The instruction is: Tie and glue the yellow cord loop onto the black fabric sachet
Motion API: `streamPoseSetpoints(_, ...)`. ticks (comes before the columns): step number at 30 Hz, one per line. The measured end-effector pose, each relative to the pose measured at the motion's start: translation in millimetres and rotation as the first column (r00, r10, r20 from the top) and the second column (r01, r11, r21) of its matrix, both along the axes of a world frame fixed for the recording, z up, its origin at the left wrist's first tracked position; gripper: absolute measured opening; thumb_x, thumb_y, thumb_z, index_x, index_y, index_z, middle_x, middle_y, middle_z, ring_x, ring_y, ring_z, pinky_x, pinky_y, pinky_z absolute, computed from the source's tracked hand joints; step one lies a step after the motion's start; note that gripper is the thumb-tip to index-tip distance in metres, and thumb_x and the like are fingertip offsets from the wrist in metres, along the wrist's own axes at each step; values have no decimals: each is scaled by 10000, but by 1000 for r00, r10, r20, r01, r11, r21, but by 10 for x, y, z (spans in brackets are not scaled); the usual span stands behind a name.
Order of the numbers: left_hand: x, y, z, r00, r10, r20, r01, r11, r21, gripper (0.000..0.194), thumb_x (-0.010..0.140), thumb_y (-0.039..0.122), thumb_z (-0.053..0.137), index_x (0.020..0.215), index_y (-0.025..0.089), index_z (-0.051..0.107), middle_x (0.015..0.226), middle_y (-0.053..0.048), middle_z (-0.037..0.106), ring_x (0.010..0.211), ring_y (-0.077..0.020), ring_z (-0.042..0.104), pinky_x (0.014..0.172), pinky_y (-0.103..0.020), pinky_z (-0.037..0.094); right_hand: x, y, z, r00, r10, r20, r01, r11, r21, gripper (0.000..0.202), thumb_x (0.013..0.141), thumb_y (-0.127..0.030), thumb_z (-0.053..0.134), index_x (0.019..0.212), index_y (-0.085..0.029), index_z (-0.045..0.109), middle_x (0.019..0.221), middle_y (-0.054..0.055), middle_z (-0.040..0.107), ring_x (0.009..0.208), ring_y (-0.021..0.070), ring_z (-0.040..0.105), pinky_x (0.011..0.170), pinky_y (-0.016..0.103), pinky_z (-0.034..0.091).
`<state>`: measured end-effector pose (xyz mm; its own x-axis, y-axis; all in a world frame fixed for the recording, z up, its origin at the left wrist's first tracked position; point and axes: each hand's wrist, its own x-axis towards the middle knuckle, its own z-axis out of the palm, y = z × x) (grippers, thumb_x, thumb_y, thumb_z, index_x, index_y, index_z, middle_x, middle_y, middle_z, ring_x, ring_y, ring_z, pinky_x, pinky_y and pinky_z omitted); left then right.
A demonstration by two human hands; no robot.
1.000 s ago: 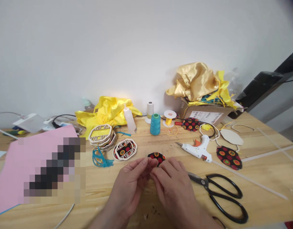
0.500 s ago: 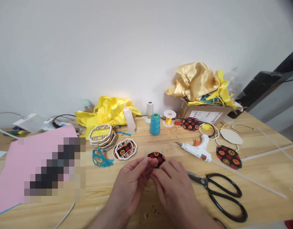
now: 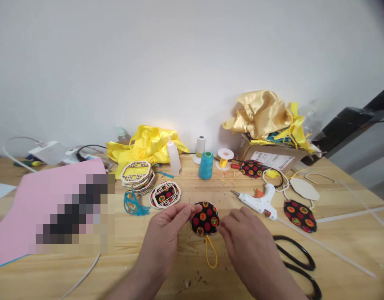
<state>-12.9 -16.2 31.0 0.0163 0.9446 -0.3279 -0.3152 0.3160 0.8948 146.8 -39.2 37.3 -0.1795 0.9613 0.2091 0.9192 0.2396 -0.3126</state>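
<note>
A round black fabric piece (image 3: 205, 218) with red and orange flower patterns is at the front centre, a yellow cord loop (image 3: 211, 254) hanging from its lower edge. My left hand (image 3: 168, 233) pinches the piece at its upper left edge. At its right edge my right hand (image 3: 248, 243) has its fingers closed together; what they hold, if anything, is too small to make out. Behind and to the left lies a wooden lattice frame over similar fabric (image 3: 166, 195).
Black-handled scissors (image 3: 299, 254) lie partly under my right hand. A white glue gun (image 3: 257, 201), a patterned fabric piece (image 3: 300, 216) and white strips are to the right. Behind stand a teal thread cone (image 3: 206, 166) and a bottle (image 3: 174, 158). Stacked lattice frames (image 3: 136, 172) are at the left.
My hands have moved apart, my right hand going right, and uncovered the patterned piece and its yellow loop. My right hand now covers more of the scissors. The view has shifted slightly.
</note>
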Motion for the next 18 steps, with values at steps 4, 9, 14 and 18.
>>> streamPoseSetpoints(4,12,-28,82,991,-77,-106,82,996,42,187,741,296,640,821,155,733,854,-64,742,847,-202,625,814,-297,440,5,106,128,904,21,-428,13,997,75,182,841,-156,483,855,-186,662,803,56,614,770,181,543,684,309,418)
streamPoseSetpoints(9,20,-58,133,968,-174,-183,194,976,97,185,764,274,608,838,165,739,767,-40,735,771,-184,614,741,-266,439,-141,232,141,715,-31,-698,-114,981,-160,163,797,-182,552,849,-204,705,754,22,616,736,147,565,661,258,432)
streamPoseSetpoints(14,6,-68,123,959,-217,-183,237,967,93,188,755,283,617,838,166,740,729,-30,726,746,-177,594,716,-254,431,-210,291,139,585,-119,-802,-212,932,-293,147,739,-165,601,805,-175,732,685,8,600,662,118,557,618,226,429)
streamPoseSetpoints(18,-5,-67,120,950,-236,-203,257,963,85,200,753,302,614,815,161,742,708,-32,716,740,-182,585,712,-258,423,-213,287,117,524,-136,-841,-236,925,-297,134,710,-171,621,776,-181,738,632,-8,578,606,102,540,581,217,422)
